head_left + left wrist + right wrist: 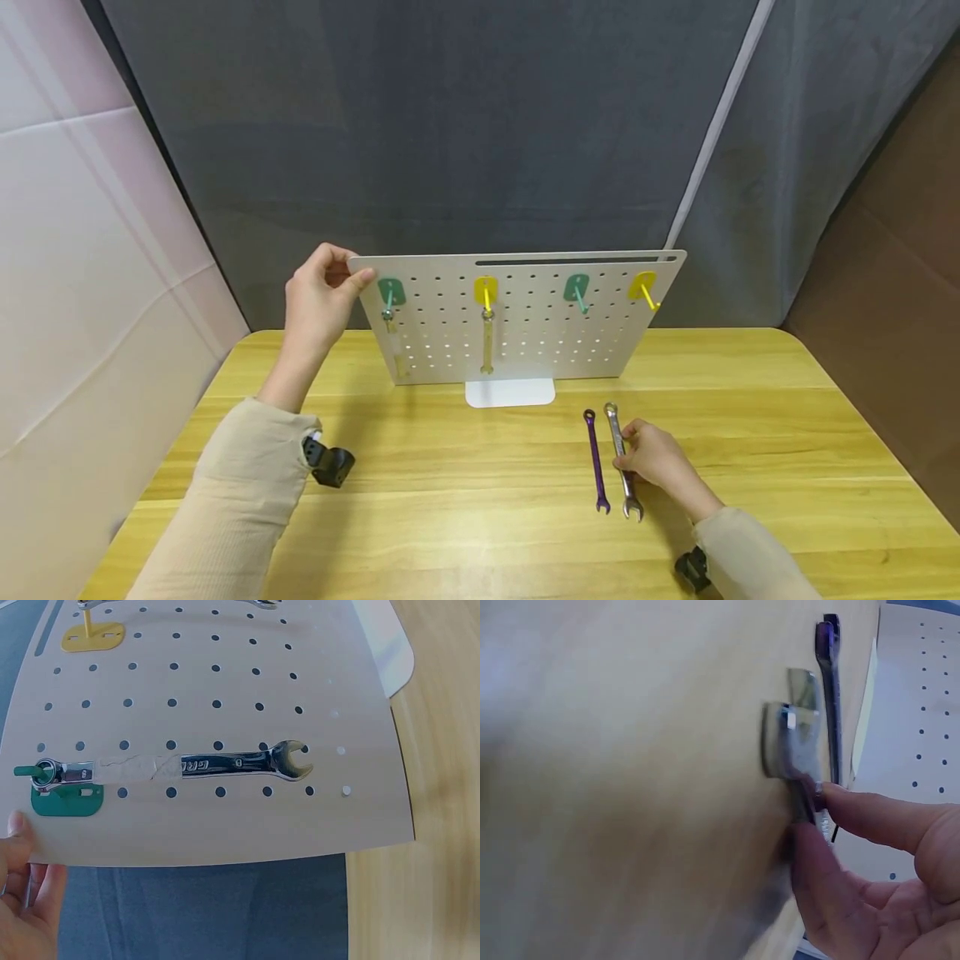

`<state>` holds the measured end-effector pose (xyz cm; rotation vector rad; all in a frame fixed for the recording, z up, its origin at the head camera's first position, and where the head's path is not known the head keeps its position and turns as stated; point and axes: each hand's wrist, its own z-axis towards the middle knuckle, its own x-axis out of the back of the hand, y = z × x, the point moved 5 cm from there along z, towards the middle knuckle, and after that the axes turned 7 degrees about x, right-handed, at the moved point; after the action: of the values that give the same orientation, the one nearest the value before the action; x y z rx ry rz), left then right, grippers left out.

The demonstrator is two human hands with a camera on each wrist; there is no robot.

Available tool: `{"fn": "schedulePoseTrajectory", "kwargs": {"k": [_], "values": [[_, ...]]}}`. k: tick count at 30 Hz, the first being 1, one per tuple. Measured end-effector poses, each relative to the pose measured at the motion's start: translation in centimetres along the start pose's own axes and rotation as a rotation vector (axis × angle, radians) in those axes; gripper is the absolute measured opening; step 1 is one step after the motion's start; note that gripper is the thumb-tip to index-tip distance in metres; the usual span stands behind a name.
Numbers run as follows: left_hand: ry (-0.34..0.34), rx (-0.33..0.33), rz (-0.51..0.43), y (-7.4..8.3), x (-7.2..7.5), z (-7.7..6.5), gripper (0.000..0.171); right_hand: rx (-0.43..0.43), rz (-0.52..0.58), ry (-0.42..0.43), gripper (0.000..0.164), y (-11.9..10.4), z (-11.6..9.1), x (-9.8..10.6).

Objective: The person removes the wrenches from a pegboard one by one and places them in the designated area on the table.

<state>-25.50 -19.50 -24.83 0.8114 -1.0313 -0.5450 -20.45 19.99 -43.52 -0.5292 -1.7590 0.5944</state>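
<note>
My left hand [315, 304] pinches the upper left corner of a white pegboard [525, 350], thumb on its front. My right hand [658, 457] pinches a silver combination wrench [615, 425] mid-shaft between thumb and fingers. Whether that wrench is lifted off the table is hard to tell. Just left of it lies a purple combination wrench [595, 454], its open end toward me. On the board, one silver wrench [225, 763] hangs by its ring from the left green hook [67, 801]. Another wrench [487, 346] hangs from the left yellow hook [485, 290].
The right green hook [576, 288] and right yellow hook [642, 286] carry nothing. A white foot [510, 393] supports the board on the wooden table [450, 500]. Behind the board hangs a dark grey curtain [450, 125]. Pale fabric [97, 250] stands along the left.
</note>
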Motion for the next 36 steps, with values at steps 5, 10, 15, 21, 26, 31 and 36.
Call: {"fn": "schedulePoseTrajectory", "kwargs": {"k": [5, 10, 15, 21, 26, 31, 36], "values": [[0.011, -0.019, -0.011, 0.0, 0.0, 0.1, 0.025, 0.017, -0.179, -0.032, 0.029, -1.0, 0.2, 0.4], [0.016, -0.017, -0.022, 0.0, 0.0, 0.1, 0.022, 0.009, -0.287, -0.016, 0.026, -2.6, 0.5, 0.9], [0.004, 0.001, -0.001, 0.0, 0.0, 0.0, 0.026, 0.070, -0.275, 0.000, 0.026, -5.3, 0.9, 1.1], [0.004, 0.005, 0.002, 0.1, 0.0, 0.0, 0.026, 0.182, -0.196, 0.025, 0.022, -8.3, 1.2, 0.7], [0.008, 0.002, 0.005, 0.1, 0.1, 0.1, 0.026, 0.260, -0.043, 0.037, 0.021, -10.6, 1.5, 0.3], [0.008, 0.000, 0.006, 0.0, 0.0, 0.1, 0.026, 0.352, 0.149, 0.019, 0.031, -12.6, 1.9, -0.5], [0.002, 0.010, 0.007, 0.0, -0.1, 0.1, 0.026, 0.430, 0.327, -0.016, 0.051, -14.0, 2.3, -1.4]]}}
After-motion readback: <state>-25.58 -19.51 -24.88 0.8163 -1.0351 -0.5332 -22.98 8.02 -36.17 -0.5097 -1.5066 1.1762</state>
